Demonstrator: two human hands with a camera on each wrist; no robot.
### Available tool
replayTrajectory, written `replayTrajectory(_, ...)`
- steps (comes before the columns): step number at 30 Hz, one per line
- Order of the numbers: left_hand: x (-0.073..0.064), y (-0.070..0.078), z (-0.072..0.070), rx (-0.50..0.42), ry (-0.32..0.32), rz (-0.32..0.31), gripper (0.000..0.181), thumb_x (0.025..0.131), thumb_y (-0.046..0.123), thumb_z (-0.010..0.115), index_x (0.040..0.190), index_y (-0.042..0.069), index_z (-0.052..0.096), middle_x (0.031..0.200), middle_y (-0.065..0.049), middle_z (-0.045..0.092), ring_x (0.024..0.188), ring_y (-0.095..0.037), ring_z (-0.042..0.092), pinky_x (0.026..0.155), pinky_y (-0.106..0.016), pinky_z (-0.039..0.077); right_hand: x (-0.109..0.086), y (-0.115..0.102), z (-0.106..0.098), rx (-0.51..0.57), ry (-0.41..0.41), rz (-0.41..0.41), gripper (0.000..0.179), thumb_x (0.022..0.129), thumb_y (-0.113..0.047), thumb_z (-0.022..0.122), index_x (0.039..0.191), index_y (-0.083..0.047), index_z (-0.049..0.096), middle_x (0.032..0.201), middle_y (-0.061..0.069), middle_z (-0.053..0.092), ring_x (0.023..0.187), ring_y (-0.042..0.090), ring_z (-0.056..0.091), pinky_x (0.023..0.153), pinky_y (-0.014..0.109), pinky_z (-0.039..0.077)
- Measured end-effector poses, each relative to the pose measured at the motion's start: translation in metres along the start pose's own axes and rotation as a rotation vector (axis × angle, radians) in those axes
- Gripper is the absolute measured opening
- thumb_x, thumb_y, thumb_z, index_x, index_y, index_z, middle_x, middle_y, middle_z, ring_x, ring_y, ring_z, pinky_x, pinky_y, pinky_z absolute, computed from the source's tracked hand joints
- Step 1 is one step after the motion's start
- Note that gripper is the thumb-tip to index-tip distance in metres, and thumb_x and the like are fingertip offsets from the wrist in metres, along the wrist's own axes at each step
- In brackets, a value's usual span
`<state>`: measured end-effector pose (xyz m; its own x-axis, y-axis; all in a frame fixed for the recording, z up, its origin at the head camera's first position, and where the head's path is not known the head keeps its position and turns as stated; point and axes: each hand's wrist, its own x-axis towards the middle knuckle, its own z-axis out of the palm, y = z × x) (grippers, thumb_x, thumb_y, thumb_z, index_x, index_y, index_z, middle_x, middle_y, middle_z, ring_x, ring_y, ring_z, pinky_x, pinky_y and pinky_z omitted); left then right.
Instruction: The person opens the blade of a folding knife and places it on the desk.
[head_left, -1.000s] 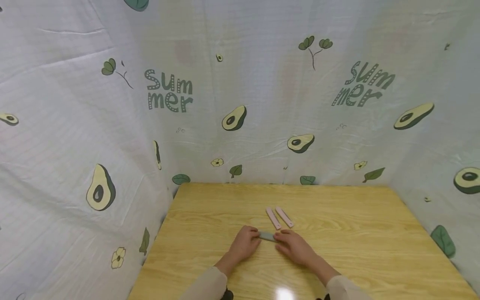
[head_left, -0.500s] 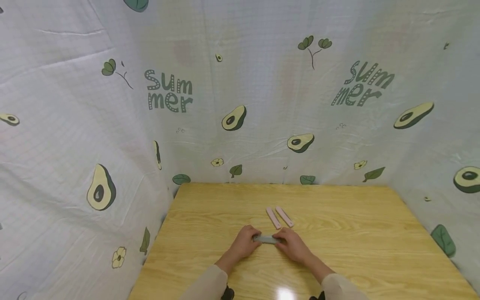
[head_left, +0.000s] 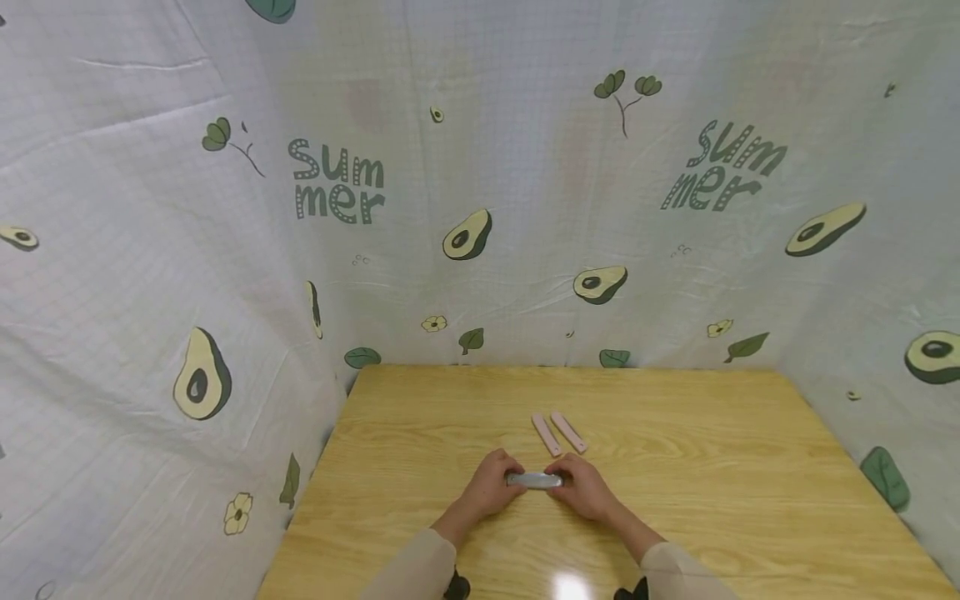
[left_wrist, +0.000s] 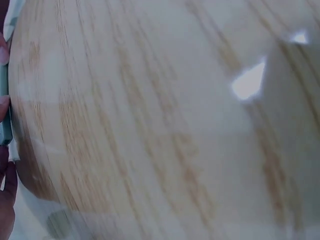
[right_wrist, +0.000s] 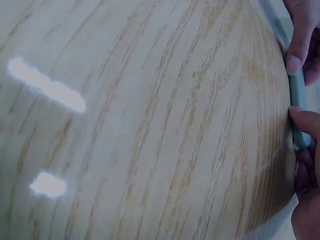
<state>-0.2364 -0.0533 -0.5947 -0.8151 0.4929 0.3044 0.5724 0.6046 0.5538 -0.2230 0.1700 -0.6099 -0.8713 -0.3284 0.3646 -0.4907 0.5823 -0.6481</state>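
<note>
Held bar crosswise between left hand and right hand, low over counter. Ran a narrow grip with each hand: pinched bar near both ends, with thumbs on near side and fingers curled toward far side. Didn't wrap a full fist, probably to feel the part and trim its tilt with light pressure. Exposed middle of bar in head view, likely because of gripping toward the ends: wider spacing, better control.

Ran bar roughly parallel to far edge of counter. Couldn't tell contact with counter from slight lift; caught only at frame edge in both wrist views. Reached in about evenly from both sides, presumably to split the load.

Saw two pink strips lying on counter just beyond bar, side by side, apart, slanted nearly parallel. Probably parked there to be handy for right hand without fouling the grip. Noted small dark mark at near end of each; too small to call a hole.

Found black gear at both wrists, likely camera mounts. Hung printed cloth behind and at both sides, likely as screening.
</note>
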Motion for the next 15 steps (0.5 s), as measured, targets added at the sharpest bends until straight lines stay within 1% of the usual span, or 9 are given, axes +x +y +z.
replayTrajectory(3,0.0012,-0.0017,0.0019,-0.013,-0.006,-0.034,0.017,0.081,0.015,0.077,0.092,0.008,0.068,0.085,0.001,0.055,0.079,-0.007,0.048,0.069,-0.020,0.044,0.0008,-0.0018,-0.0010,0.060,-0.024,0.068,0.021,0.077,-0.008,0.078,0.095,-0.010,0.069,0.091,-0.001,0.066,0.082,0.008,0.059,0.070,0.021,0.050)
replayTrajectory(4,0.0017,-0.0023,0.0028,-0.024,-0.019,-0.066,0.015,0.081,0.016,0.077,0.091,0.010,0.067,0.085,0.001,0.056,0.079,-0.006,0.048,0.069,-0.020,0.044,0.0011,-0.0023,-0.0015,0.085,-0.037,0.094,0.019,0.078,-0.008,0.078,0.095,-0.011,0.068,0.090,-0.001,0.066,0.081,0.007,0.059,0.070,0.021,0.049)
replayTrajectory(7,0.0034,-0.0057,0.0059,0.004,-0.041,-0.107,0.011,0.083,0.019,0.076,0.087,0.015,0.066,0.084,0.005,0.058,0.078,-0.005,0.049,0.068,-0.019,0.044,0.0024,-0.0028,-0.0031,0.142,-0.082,0.161,0.015,0.082,-0.012,0.075,0.094,-0.013,0.067,0.088,-0.002,0.067,0.079,0.004,0.058,0.068,0.019,0.049)
replayTrajectory(9,0.0040,-0.0072,0.0068,0.024,-0.055,-0.117,0.010,0.084,0.020,0.076,0.085,0.017,0.066,0.082,0.006,0.059,0.077,-0.004,0.048,0.067,-0.018,0.043,0.0030,-0.0022,-0.0040,0.152,-0.106,0.185,0.012,0.084,-0.014,0.074,0.094,-0.013,0.068,0.087,-0.002,0.068,0.078,0.001,0.058,0.068,0.019,0.049)
replayTrajectory(11,0.0042,-0.0082,0.0066,0.022,-0.075,-0.132,0.010,0.084,0.023,0.075,0.085,0.018,0.067,0.082,0.007,0.059,0.076,-0.002,0.048,0.066,-0.017,0.043,0.0036,-0.0007,-0.0042,0.152,-0.122,0.203,0.012,0.084,-0.017,0.074,0.094,-0.013,0.068,0.089,-0.002,0.069,0.079,0.000,0.057,0.069,0.019,0.049)
replayTrajectory(13,0.0041,-0.0080,0.0054,-0.039,-0.087,-0.166,0.011,0.084,0.023,0.076,0.086,0.016,0.068,0.082,0.006,0.060,0.075,-0.002,0.048,0.065,-0.017,0.043,0.0044,0.0004,-0.0051,0.182,-0.134,0.245,0.013,0.085,-0.018,0.074,0.096,-0.013,0.069,0.091,-0.001,0.069,0.080,0.000,0.057,0.069,0.018,0.048)
replayTrajectory(15,0.0042,-0.0083,0.0051,-0.107,-0.094,-0.216,0.011,0.084,0.024,0.075,0.088,0.016,0.068,0.082,0.007,0.061,0.073,-0.001,0.048,0.064,-0.016,0.043,0.0060,0.0021,-0.0060,0.236,-0.141,0.294,0.014,0.085,-0.018,0.073,0.097,-0.012,0.069,0.094,0.001,0.069,0.080,0.001,0.056,0.069,0.017,0.047)
